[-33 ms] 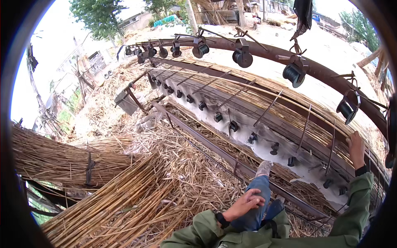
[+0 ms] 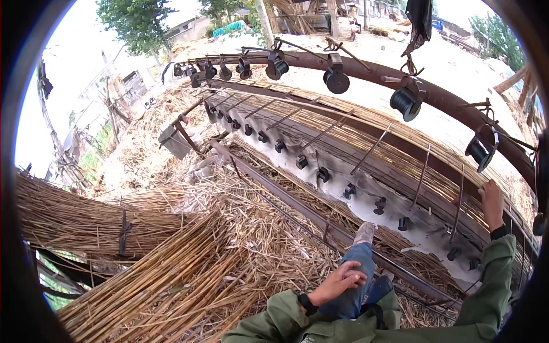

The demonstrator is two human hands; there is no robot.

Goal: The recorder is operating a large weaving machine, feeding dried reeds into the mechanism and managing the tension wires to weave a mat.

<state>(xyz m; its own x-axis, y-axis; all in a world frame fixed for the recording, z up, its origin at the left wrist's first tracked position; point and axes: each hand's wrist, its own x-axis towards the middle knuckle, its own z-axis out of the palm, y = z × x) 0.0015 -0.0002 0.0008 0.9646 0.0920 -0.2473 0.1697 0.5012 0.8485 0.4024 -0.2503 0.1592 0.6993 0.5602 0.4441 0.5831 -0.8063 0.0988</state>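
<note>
Two hands are showing: our left hand (image 2: pixel 340 281) is resting, empty and half-open, on our knee (image 2: pixel 355 298); our right hand (image 2: pixel 492 203), fingers bent, is meeting the reeds (image 2: pixel 446 160), grip impossible to tell. They're stretching away leftward from it, beyond the knee.

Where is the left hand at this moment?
In the head view, low and right of centre, the left hand rests on the blue jeans.
</note>
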